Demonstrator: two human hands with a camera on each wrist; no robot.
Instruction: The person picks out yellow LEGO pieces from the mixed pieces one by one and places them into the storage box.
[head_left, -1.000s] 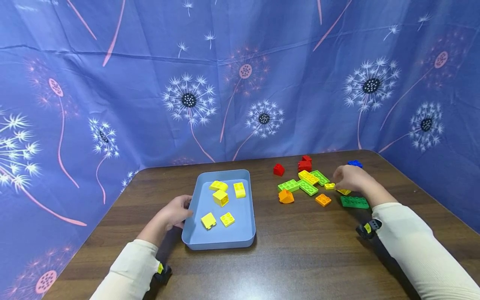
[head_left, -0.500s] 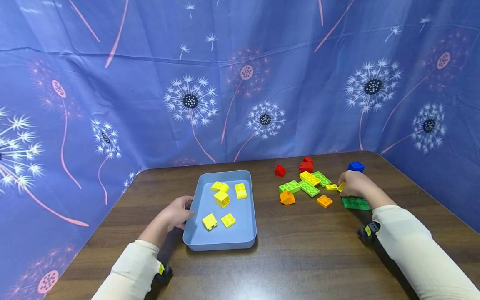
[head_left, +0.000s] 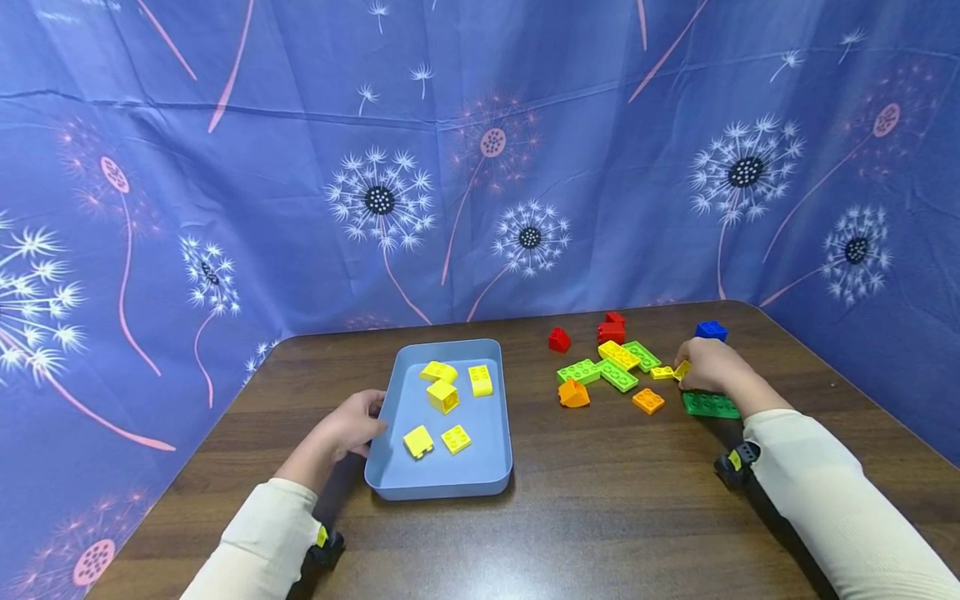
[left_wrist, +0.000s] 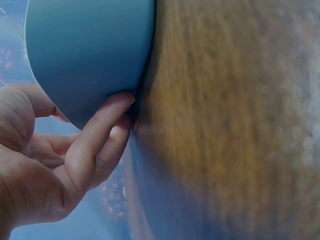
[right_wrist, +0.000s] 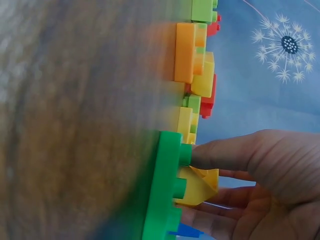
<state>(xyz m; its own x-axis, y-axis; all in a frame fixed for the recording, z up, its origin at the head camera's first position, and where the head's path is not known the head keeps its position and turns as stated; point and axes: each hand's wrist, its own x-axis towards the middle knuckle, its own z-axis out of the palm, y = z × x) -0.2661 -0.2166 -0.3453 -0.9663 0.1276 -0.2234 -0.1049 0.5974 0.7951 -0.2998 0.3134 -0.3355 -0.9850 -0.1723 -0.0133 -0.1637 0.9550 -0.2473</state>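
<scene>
My left hand (head_left: 352, 423) grips the left side of a blue-grey tray (head_left: 481, 433); in the left wrist view, fingertips press the outer wall of the tray (left_wrist: 95, 55) near its base. Several yellow toy bricks, one of them a cube-like brick (head_left: 442, 396), lie in the tray. At the right, my right hand (head_left: 712, 367) pinches a yellow sloped brick (head_left: 682, 369). The right wrist view has this sloped brick (right_wrist: 199, 189) between thumb and fingers, partly hidden behind a green studded plate (right_wrist: 162, 187). A small yellow brick (head_left: 662, 372) lies just left of the fingertips.
Left of the right hand lie lime plates (head_left: 617, 376), a long yellow brick (head_left: 618, 356), orange bricks (head_left: 648, 401) and red bricks (head_left: 611, 332). A blue brick (head_left: 711, 331) sits behind that hand. Patterned blue cloth (head_left: 480, 208) hangs behind the wooden table (head_left: 600, 500).
My right hand has shifted slightly right and down onto the yellow sloped brick, which now stands tilted at its fingertips. More of the blue brick shows. The left hand and tray have stayed put.
</scene>
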